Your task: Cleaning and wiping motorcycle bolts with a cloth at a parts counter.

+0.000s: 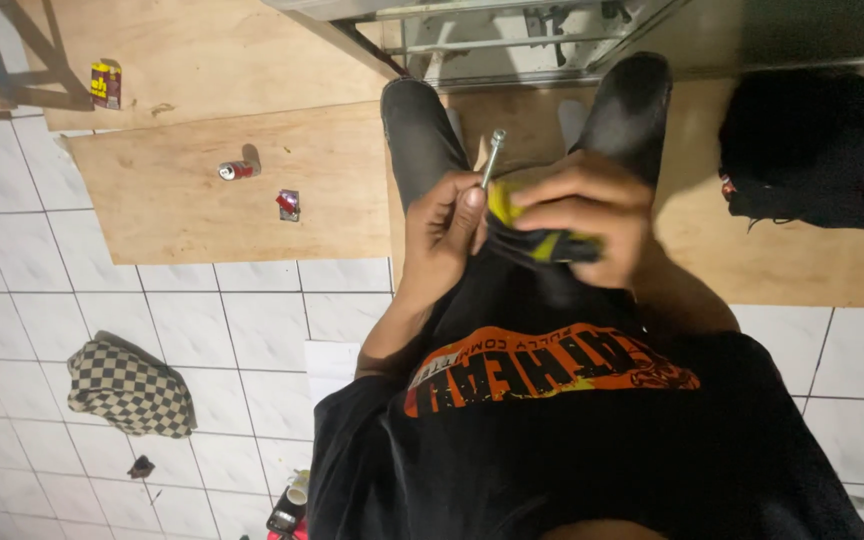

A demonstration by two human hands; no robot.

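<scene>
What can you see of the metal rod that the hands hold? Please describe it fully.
The metal rod is thin, silver-grey and shiny, with a slightly thicker tip at its upper end. It stands almost upright, leaning a little to the right. The left hand pinches its lower part; the right hand holds a yellow and black cloth against its base, hiding that end.

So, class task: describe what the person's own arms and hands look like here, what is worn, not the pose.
Both hands are bare: the left hand and the right hand wear no gloves, and no rings or watch can be made out. The forearms are uncovered up to short sleeves of a black T-shirt with an orange printed graphic across the chest. Dark grey trousers cover the legs below.
</scene>
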